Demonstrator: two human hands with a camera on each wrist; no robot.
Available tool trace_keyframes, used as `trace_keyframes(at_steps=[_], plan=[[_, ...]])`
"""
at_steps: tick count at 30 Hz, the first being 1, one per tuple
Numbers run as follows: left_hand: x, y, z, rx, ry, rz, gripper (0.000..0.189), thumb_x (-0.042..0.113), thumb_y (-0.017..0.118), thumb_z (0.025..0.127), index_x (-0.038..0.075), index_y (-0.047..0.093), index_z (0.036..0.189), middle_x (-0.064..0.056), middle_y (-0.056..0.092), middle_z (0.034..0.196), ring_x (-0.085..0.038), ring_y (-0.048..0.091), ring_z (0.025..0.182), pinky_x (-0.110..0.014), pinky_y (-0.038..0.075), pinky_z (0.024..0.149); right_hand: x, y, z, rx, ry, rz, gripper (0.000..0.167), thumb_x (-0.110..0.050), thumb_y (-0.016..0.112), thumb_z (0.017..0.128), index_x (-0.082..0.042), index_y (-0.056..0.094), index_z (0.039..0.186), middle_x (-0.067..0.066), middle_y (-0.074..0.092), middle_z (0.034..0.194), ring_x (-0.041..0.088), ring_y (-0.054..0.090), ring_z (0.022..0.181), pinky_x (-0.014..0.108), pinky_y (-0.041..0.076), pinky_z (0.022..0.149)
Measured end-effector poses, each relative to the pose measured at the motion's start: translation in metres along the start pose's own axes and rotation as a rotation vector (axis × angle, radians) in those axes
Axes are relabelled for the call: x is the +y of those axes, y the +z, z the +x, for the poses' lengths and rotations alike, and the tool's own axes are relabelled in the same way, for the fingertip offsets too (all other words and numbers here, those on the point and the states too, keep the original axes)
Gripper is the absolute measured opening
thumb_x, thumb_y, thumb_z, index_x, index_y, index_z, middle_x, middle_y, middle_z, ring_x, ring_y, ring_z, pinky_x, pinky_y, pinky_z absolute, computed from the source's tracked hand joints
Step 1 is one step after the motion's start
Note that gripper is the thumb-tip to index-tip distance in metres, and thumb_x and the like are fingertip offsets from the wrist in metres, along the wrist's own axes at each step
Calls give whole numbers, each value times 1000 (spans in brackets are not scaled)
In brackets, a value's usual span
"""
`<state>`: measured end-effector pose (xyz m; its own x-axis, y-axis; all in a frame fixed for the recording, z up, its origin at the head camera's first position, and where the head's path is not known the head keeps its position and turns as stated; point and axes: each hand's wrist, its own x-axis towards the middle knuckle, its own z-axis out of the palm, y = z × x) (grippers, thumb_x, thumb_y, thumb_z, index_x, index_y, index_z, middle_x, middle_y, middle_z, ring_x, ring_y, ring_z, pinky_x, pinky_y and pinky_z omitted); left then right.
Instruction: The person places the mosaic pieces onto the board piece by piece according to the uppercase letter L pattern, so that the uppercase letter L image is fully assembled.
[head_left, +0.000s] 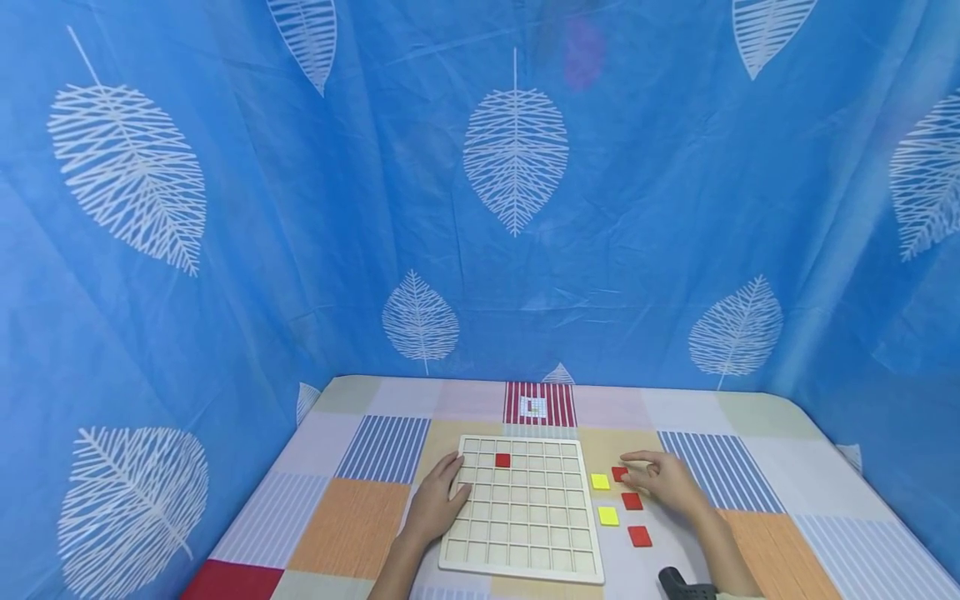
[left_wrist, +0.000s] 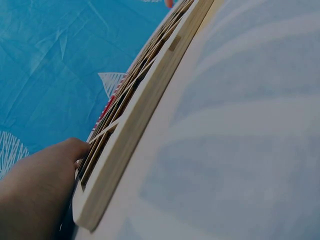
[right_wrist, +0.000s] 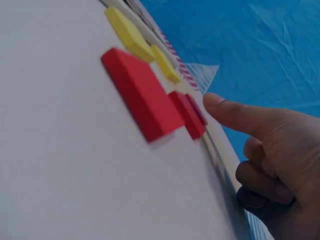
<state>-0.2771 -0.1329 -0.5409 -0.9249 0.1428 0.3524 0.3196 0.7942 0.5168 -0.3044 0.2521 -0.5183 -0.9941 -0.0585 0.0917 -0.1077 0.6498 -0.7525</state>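
A pale wooden grid board (head_left: 521, 575) lies flat, with one red square tile (head_left: 503, 460) in a cell near its far edge. My left hand (head_left: 437, 500) rests on the board's left edge, thumb and fingers apart; the left wrist view shows this hand (left_wrist: 42, 185) against the board's frame (left_wrist: 135, 130). My right hand (head_left: 670, 483) reaches over the farthest loose red tile (head_left: 618, 474), thumb and index finger spread around it. Whether they touch it is unclear. In the right wrist view the thumb of this hand (right_wrist: 280, 150) points toward the far red tiles (right_wrist: 186, 115).
Right of the board lie two yellow tiles (head_left: 608, 516) and more red tiles (head_left: 640, 536). A small card with a grid picture (head_left: 533, 407) lies beyond the board. Blue leaf-patterned curtain (head_left: 517, 292) surrounds the patchwork tablecloth (head_left: 352, 525). A black device (head_left: 678, 583) sits by the right wrist.
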Motion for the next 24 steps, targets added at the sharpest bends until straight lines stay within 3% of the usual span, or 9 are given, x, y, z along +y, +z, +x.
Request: trace_keyframes(at_steps=[13, 18, 24], plan=[[2, -1, 0, -1, -17, -10, 49, 29, 59, 88, 3, 52, 129, -14, 45, 136, -33, 44, 123, -47, 38, 99, 1, 1, -2, -14, 58, -68, 34, -24, 78, 72, -10, 69, 102, -2, 36, 50, 11, 31, 44, 20, 26, 40], [2, 0, 0, -9, -24, -10, 49, 30, 58, 89, 4, 51, 130, -13, 44, 137, -32, 44, 123, -46, 38, 99, -3, 2, -3, 18, 34, -62, 35, -25, 78, 73, -9, 68, 102, -2, 35, 49, 11, 31, 44, 21, 25, 40], [1, 1, 0, -7, -23, -5, 49, 30, 58, 88, 3, 52, 129, -13, 45, 137, -33, 44, 123, -47, 38, 99, -25, 6, -2, 58, -25, -60, 34, -27, 76, 76, -12, 66, 104, -2, 31, 49, 12, 30, 41, 21, 26, 37]])
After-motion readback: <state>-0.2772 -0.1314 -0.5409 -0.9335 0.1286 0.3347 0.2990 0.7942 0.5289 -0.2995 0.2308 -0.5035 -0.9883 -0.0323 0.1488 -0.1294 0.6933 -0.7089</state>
